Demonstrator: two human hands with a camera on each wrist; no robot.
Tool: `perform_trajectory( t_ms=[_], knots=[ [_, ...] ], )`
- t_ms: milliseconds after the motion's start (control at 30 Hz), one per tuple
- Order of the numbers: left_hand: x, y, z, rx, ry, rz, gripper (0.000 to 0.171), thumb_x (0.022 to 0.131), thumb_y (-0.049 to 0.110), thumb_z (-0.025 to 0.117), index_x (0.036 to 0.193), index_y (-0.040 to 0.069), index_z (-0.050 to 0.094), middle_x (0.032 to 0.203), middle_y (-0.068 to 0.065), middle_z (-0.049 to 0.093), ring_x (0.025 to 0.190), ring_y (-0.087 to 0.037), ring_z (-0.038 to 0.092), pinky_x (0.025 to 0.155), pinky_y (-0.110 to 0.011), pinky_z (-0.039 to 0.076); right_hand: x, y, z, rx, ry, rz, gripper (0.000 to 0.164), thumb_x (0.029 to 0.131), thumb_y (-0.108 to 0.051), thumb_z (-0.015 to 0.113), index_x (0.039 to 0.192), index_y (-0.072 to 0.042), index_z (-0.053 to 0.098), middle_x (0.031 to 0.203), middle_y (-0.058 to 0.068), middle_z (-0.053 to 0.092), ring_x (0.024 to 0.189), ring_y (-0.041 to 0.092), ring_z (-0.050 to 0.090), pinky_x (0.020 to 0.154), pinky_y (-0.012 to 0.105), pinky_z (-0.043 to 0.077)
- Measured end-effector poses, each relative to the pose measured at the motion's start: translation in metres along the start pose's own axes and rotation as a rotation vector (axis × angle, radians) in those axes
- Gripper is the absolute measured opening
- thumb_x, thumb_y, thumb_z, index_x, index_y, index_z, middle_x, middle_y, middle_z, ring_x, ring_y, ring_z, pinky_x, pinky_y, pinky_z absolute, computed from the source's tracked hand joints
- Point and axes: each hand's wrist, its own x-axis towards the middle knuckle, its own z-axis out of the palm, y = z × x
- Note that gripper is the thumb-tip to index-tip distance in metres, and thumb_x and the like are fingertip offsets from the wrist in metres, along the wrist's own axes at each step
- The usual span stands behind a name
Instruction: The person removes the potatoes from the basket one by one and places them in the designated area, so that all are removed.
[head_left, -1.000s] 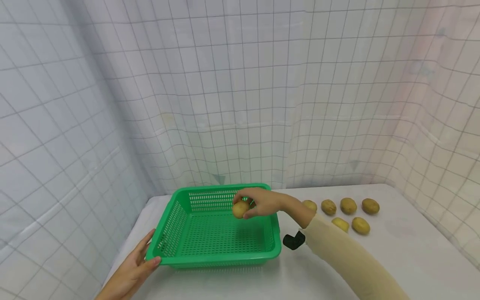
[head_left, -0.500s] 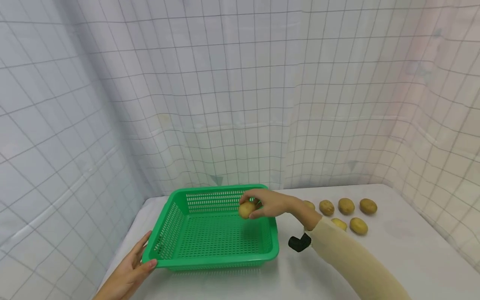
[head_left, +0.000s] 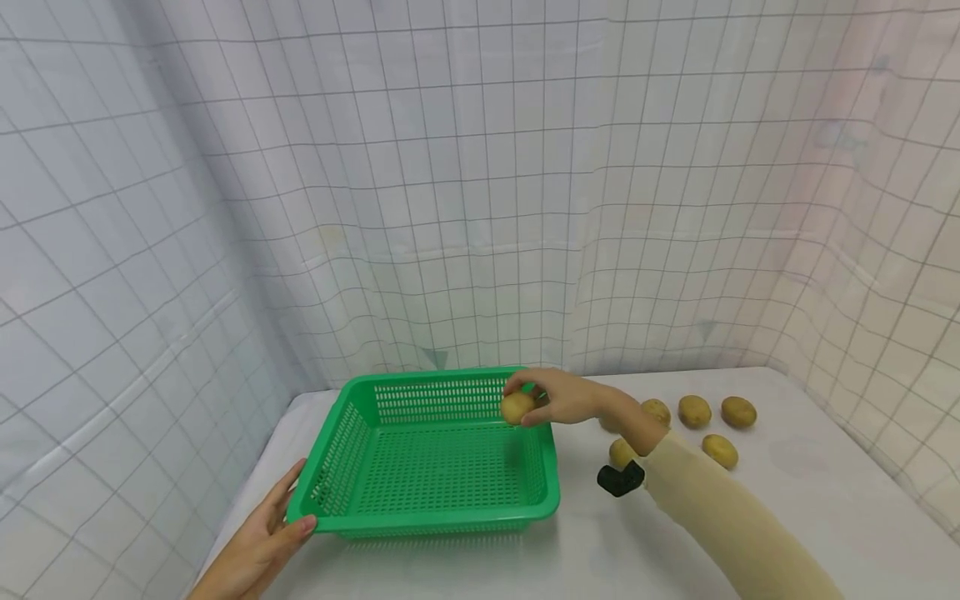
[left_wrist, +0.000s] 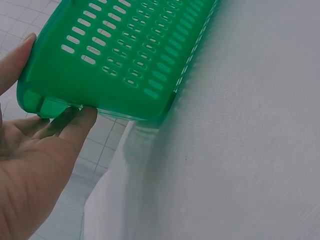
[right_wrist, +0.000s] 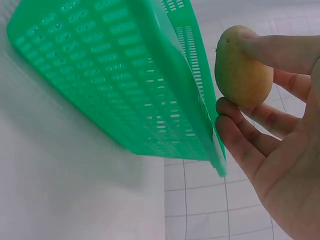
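Observation:
A green plastic basket with slotted walls stands on the white-covered table, and nothing lies on its visible floor. My left hand grips its near left corner; in the left wrist view the thumb is over the rim and the fingers are under it. Over the basket's right rim, my right hand pinches a potato between thumb and fingers. The right wrist view shows this potato just above the rim, thumb on its upper side and fingers below.
On the table right of the basket lie several potatoes, some partly behind my right forearm. A black object shows at my right wrist. White grid-patterned curtains enclose the back and sides.
My right hand has moved to the right with the potato, from over the basket's inside to its right rim. The left hand keeps its hold on the corner.

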Motion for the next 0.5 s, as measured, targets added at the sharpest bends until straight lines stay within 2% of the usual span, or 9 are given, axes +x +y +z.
perform_trajectory(
  t_ms=[267,500],
  knots=[
    [0.000,0.001,0.000,-0.015,-0.017,0.009,0.085,0.111,0.003,0.042,0.160,0.014,-0.026,0.163,-0.026,-0.022,0.130,0.008,0.044,0.104,-0.020,0.042,-0.013,0.008,-0.008,-0.010,0.020,0.037,0.042,0.099,-0.017,0.073,0.137,-0.011,0.058,0.134,0.003,0.057,0.118,0.028,0.059,0.100,0.038,0.052],
    [0.002,0.001,0.000,-0.028,-0.036,0.008,0.086,0.111,0.002,0.042,0.159,0.013,-0.029,0.162,-0.026,-0.020,0.131,0.005,0.045,0.105,-0.021,0.042,-0.029,0.014,-0.017,0.005,0.056,0.066,0.039,0.098,-0.013,0.073,0.134,-0.014,0.059,0.130,0.004,0.057,0.117,0.024,0.061,0.099,0.038,0.053]
  ],
)
